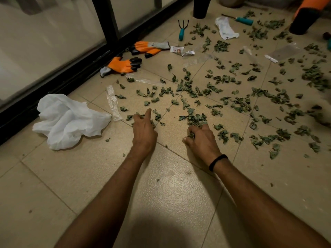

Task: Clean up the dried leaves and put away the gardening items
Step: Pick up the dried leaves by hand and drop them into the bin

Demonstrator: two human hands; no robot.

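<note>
Head cam looking down at a tiled floor (170,194), and dried leaves (197,119) are scattered pretty much everywhere ahead and off to the right. The right hand (202,140), black band (217,161) on its wrist, has its fingers curled into a clump of them, with bits poking out by the thumb. The left hand (144,129) is down on the leaves too, forefinger straight and the other fingers bent over a few. Honestly can't tell if it's actually got hold of any.

Other stuff around:
- A crumpled white bag (68,120) lies just left of the left hand, near the black door frame (75,76).
- A clear plastic strip (112,102) sits between the bag and the leaves.
- Two orange gloves, the near glove (123,66) and the far glove (148,48), lie along the frame.
- A teal hand rake (182,30) and another teal-handled tool (244,20) are further back, with a white wrapper (225,28) between them.
- A clear packet (284,51) sits among the leaves on the right.
- Two black pots, the left pot (200,8) and the right pot (303,22), stand at the far edge.
</note>
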